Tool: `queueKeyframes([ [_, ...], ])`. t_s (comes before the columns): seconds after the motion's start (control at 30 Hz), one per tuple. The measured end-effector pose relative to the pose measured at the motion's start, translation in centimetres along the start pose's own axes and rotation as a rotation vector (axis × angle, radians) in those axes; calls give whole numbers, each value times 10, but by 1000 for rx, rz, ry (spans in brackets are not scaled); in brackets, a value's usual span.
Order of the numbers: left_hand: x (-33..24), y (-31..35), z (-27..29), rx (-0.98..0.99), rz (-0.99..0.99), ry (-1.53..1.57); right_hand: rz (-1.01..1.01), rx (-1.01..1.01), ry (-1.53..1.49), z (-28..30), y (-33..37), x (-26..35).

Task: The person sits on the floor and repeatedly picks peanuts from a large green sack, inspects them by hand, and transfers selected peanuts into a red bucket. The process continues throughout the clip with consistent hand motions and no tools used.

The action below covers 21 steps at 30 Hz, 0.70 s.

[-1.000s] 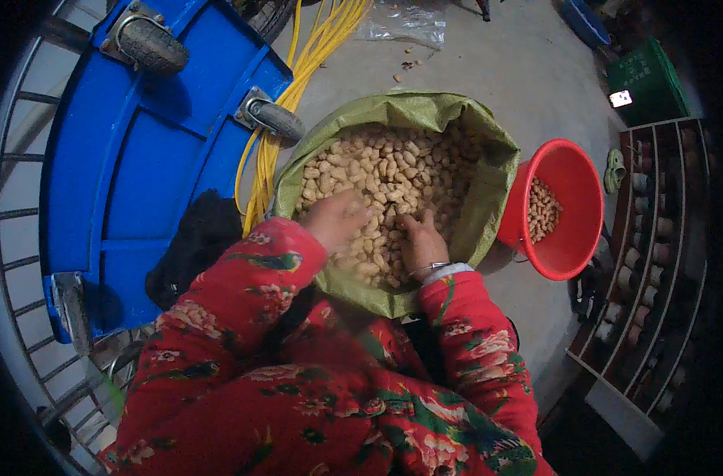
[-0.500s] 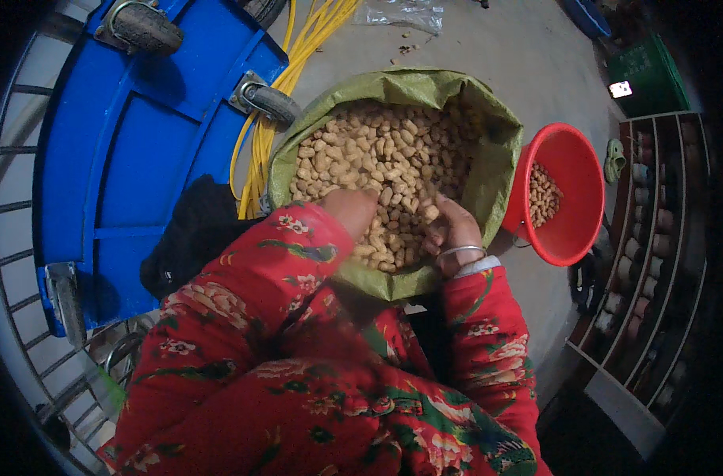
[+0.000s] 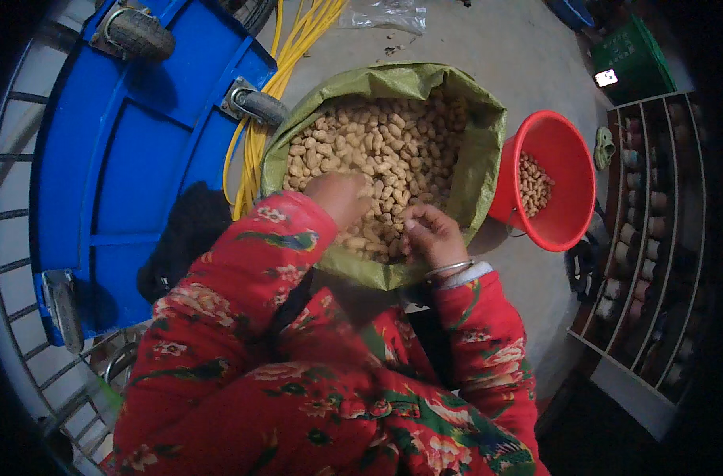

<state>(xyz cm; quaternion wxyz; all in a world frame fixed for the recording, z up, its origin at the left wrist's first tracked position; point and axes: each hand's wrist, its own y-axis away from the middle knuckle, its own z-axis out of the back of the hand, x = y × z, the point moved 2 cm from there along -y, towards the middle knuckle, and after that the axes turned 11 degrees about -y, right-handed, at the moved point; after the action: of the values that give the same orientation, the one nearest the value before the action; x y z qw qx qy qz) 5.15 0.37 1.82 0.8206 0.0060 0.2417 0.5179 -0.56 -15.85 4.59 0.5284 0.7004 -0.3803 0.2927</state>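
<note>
An open green woven sack [image 3: 488,151] stands in front of me with its rim rolled outward, filled with unshelled peanuts [image 3: 377,143]. My left hand [image 3: 337,197] reaches over the near-left part of the heap. Its fingers are blurred and partly hidden against the nuts. Just inside the near-right rim, my right hand [image 3: 434,236] has its thumb and fingers curled together in a pinch. What lies between those fingertips, if anything, I cannot make out. A silver bangle [image 3: 448,270] circles the right wrist.
A red bucket [image 3: 544,230] with some peanuts in the bottom stands right of the sack. An upturned blue cart [image 3: 139,166] with wheels and a yellow hose [image 3: 298,55] are on the left. Shoe shelves [image 3: 639,238], a green clog [image 3: 605,148] and a green bin [image 3: 635,59] line the right.
My right hand has shifted slightly left and its fingers have drawn together; the peanut seen at its fingertips is no longer visible. My left hand has moved slightly left and up.
</note>
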Motion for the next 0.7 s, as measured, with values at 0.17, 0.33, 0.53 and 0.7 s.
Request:
queueKeyframes([
  [0.17, -1, 15, 34, 155, 98, 1351, 337, 127, 921, -16, 5, -10],
  [0.33, -9, 26, 46, 265, 154, 1318, 210, 190, 1170, -22, -1, -22],
  [0.53, -12, 29, 17, 58, -95, 78, 50, 88, 570, -12, -11, -12],
  [0.7, -14, 39, -11, 185, -236, -179, -142, 102, -486, 3, -15, 7],
])
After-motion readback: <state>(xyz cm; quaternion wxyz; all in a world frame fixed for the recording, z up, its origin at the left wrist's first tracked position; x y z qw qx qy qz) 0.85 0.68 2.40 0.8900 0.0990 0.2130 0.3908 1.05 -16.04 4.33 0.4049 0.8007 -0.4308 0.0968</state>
